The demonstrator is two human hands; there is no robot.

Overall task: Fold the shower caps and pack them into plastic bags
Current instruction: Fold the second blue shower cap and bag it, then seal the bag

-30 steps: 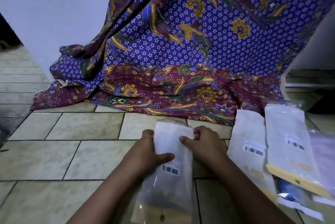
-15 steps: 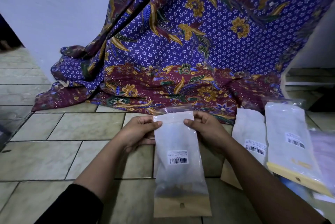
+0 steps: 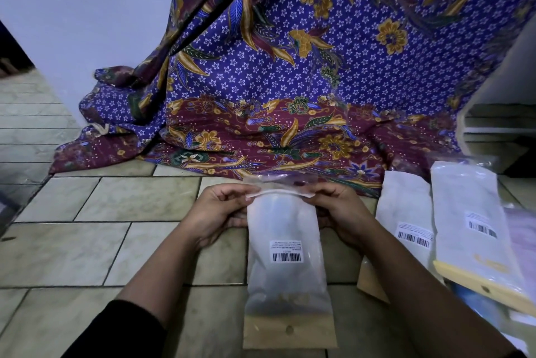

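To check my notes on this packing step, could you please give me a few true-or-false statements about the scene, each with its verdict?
1. The left hand and right hand both pinch the top edge of one plastic bag. True.
2. That bag's barcode label faces away from the camera. False: it faces the camera.
3. More labelled bags lie to the person's right. True.
4. The tan header card sits at the bag's top, between the hands. False: it is at the lower end, nearest the person.
5. The draped cloth behind is plain white. False: it is purple and maroon with a floral print.
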